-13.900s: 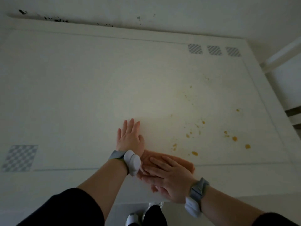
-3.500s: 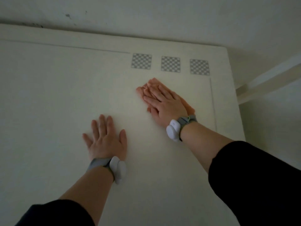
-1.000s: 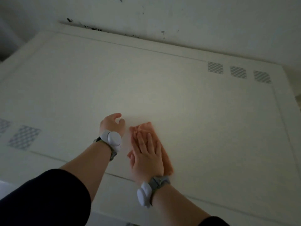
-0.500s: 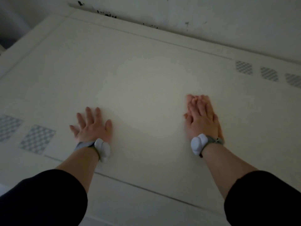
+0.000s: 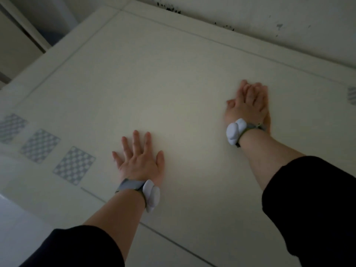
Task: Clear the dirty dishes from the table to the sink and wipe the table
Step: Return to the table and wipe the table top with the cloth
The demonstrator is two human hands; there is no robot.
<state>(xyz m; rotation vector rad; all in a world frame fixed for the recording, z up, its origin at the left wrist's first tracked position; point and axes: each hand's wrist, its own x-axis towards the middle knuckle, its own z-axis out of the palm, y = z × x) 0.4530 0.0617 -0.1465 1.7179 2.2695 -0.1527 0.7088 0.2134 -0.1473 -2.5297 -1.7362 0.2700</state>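
Orange cloth, mostly hidden, lies on the white bench, well right of the checkered squares, pressed under my flat, straight-fingered right grip. My left grip rests open, palm down, just right of those squares. Dishes look cleared and wiping seems under way. No sink or container shows.

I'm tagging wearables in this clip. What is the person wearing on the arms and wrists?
The left black sleeve and right black sleeve leave the forearms bare. Behind the left hand sits a grey wrist strap carrying a rounded white plastic pod. The right hand has a matching strap and matching pod. No gloves or cables show.
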